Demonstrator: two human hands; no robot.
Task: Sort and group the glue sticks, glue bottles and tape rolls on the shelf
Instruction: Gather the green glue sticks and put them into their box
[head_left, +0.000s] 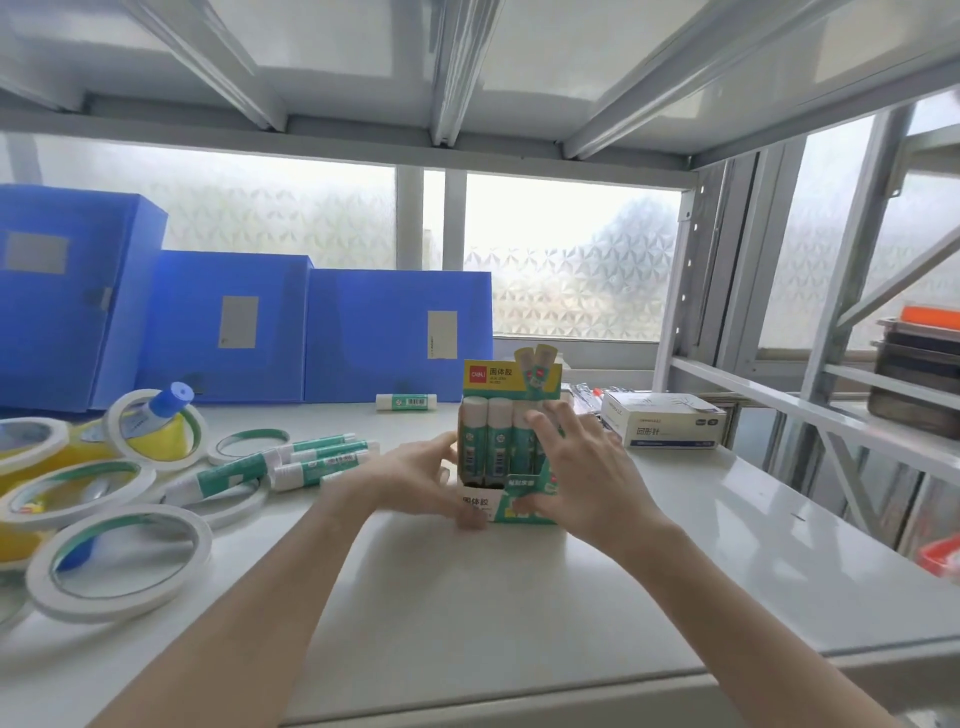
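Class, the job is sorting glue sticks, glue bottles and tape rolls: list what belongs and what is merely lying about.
Belongs: glue stick display box, loose glue sticks, lone glue stick, glue bottle, tape rolls.
Lying about: blue file boxes, paper clip box, stacked trays.

Left hand (415, 480) and right hand (576, 467) extended, fingers spread.

Shelf (519, 597): bears everything below.
Centre: display box (506, 506), glue sticks (498, 436) upright inside.
Hands: left hand (415, 478) at the box's left side, right hand (576, 467) at its right front.
Left of box: loose sticks (311, 460) lying flat, partly on tape rolls (119, 561).
Far left: glue bottle (156, 410) inside a roll.
Behind: three file boxes (234, 327); single stick (406, 401) lying before them.
Right of box: clip box (670, 423), behind the right hand.
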